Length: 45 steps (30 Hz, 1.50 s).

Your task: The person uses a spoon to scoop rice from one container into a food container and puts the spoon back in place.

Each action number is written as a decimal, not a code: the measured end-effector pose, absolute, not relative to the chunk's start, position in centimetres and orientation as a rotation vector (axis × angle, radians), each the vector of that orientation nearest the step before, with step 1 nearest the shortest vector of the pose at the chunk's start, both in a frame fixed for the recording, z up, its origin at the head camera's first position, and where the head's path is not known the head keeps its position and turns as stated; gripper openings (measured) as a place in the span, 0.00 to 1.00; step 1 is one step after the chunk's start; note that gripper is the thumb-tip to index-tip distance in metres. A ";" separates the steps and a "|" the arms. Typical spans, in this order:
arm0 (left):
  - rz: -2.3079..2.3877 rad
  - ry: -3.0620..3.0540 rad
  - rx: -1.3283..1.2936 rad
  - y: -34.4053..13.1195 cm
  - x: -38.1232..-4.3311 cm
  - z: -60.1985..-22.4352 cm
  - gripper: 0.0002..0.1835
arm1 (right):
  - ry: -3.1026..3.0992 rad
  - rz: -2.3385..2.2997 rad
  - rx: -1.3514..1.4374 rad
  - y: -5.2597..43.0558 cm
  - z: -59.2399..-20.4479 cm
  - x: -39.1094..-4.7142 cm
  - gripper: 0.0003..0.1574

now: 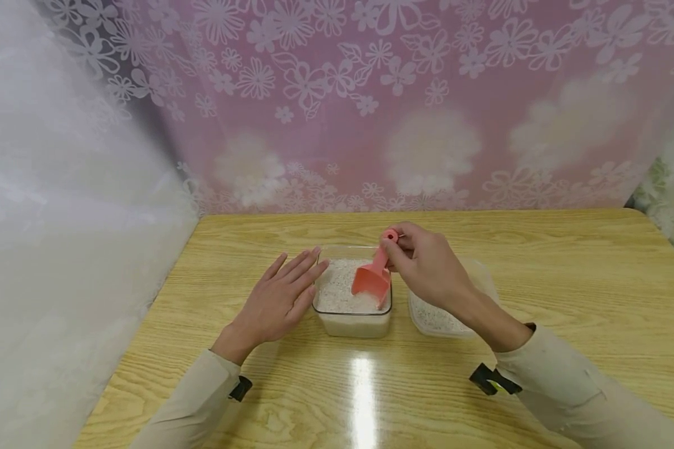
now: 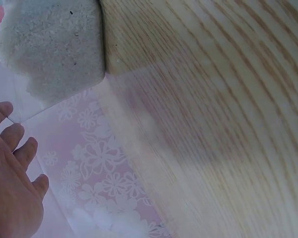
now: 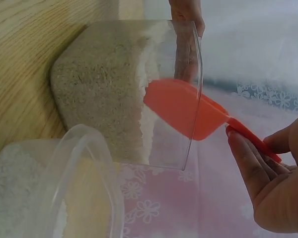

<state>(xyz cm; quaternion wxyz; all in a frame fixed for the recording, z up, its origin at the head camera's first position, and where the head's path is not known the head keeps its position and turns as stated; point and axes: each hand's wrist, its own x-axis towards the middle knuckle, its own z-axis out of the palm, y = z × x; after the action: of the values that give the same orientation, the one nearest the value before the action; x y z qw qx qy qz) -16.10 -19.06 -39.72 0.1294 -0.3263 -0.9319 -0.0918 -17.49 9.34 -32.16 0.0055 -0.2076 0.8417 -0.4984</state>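
Observation:
A clear square container (image 1: 352, 325) filled with white rice (image 1: 337, 287) stands on the table. My right hand (image 1: 429, 262) pinches the handle of a red scoop (image 1: 372, 279), and the scoop's front edge meets the rice. In the right wrist view the scoop (image 3: 176, 104) slants down inside the container (image 3: 104, 94), with my right hand (image 3: 278, 183) outside the rim. My left hand (image 1: 283, 296) rests with straight fingers on the container's left rim. The left wrist view shows the left hand (image 2: 12, 173) by the clear wall, beside the rice (image 2: 54, 44).
To the right, partly under my right forearm, is a second translucent container (image 1: 440, 327) with rice in it. Both stand on a wood-grain table (image 1: 247, 405). A pink floral curtain (image 1: 337, 143) hangs behind the table, and a whitish sheet (image 1: 78, 237) borders its left side.

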 end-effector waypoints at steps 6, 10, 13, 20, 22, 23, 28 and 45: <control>-0.279 -2.699 -0.945 -19.1 -16.1 -39.8 0.27 | 2.480 -1.640 -0.476 9.7 -32.8 -18.1 0.14; -0.288 -2.698 -0.948 -19.1 -16.2 -39.9 0.27 | 2.388 -1.714 -0.401 9.9 -33.5 -18.5 0.16; -0.296 -2.693 -0.952 -19.1 -16.2 -39.9 0.27 | 2.283 -1.798 -0.315 10.1 -34.1 -18.8 0.16; -0.309 -2.688 -0.955 -19.1 -16.2 -40.0 0.27 | 2.121 -1.925 -0.181 10.4 -35.3 -19.3 0.18; -0.310 -2.686 -0.957 -19.1 -16.2 -40.0 0.27 | 2.102 -1.947 -0.177 10.5 -35.4 -19.3 0.18; -0.312 -2.685 -0.958 -19.1 -16.2 -40.0 0.27 | 2.091 -1.959 -0.177 10.5 -35.4 -19.3 0.19; -0.318 -2.677 -0.963 -19.1 -16.2 -40.0 0.27 | 2.022 -2.025 -0.161 10.8 -35.7 -19.4 0.22; -0.316 -2.671 -0.967 -19.1 -16.3 -40.0 0.27 | 1.644 -2.261 0.018 11.8 -34.9 -20.5 0.24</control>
<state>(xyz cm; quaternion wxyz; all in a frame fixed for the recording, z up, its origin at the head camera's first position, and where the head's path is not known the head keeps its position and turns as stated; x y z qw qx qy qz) -16.25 -19.06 -40.02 0.1411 -0.3349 -0.9252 -0.1094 -20.54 11.85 -34.93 0.1722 0.0062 0.5795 -0.7966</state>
